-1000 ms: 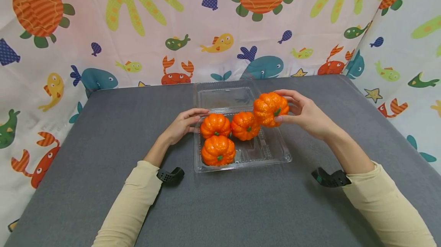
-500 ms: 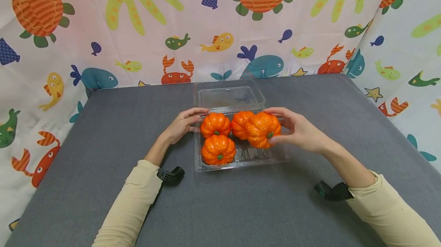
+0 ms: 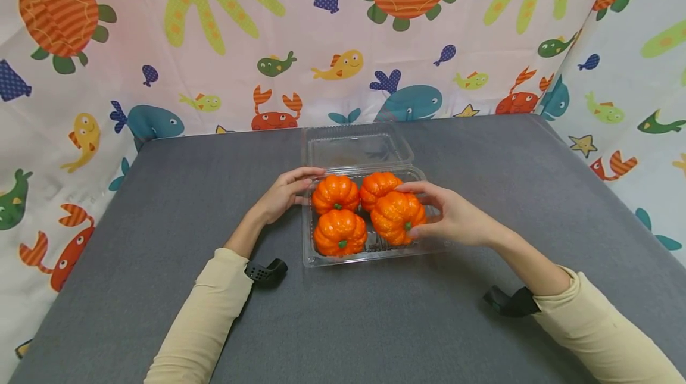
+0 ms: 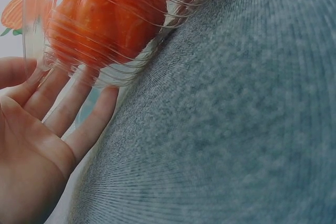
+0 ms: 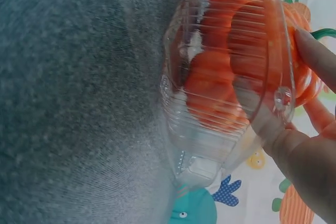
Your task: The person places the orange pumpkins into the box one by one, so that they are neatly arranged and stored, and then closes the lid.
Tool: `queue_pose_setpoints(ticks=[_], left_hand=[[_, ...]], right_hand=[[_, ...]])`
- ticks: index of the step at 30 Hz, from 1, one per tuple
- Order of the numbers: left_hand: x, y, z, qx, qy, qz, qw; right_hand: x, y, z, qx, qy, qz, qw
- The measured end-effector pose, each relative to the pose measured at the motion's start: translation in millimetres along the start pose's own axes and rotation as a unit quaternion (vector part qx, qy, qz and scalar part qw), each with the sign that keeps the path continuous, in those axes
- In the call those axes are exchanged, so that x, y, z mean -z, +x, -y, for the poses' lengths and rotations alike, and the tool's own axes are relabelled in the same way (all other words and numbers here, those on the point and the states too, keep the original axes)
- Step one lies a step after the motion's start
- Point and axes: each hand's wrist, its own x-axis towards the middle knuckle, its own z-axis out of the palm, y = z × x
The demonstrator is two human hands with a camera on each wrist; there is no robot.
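Note:
A clear plastic clamshell container point(image 3: 329, 260) stands with its lid folded back. Two small orange pumpkins sit in its left half: a rear pumpkin point(image 3: 334, 192) and a front pumpkin point(image 3: 340, 233). Another pumpkin point(image 3: 377, 186) lies at the back, partly covered by the held one. With thumb and fingers, my right hand point(image 3: 455, 215) grips the fourth pumpkin point(image 3: 396, 217) by its right side, over the right half of the container. In the right wrist view, this pumpkin point(image 5: 300, 72) stands partly above the rim. My left hand point(image 3: 281, 193) touches the container's left wall, fingers fairly straight.
The transparent lid point(image 3: 356, 149) lies toward the back of the grey tabletop point(image 3: 214, 175). Behind and to the sides hangs a curtain point(image 3: 230, 80) printed with sea animals. Dark wrist devices sit on both forearms, the left device point(image 3: 266, 272) close to the cloth.
My right hand has carried its pumpkin leftward, toward me and down into the right half of the container. The left hand and the other pumpkins have stayed in place.

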Motion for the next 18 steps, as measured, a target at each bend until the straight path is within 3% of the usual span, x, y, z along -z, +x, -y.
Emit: queue_pose_setpoints(ticks=[18], left_hand=[[-1.9, 0.5, 1.1, -0.002, -0.003, 0.001, 1.0]], right_hand=[[-10.0, 3.2, -3.0, -0.025, -0.045, -0.013, 0.9986]])
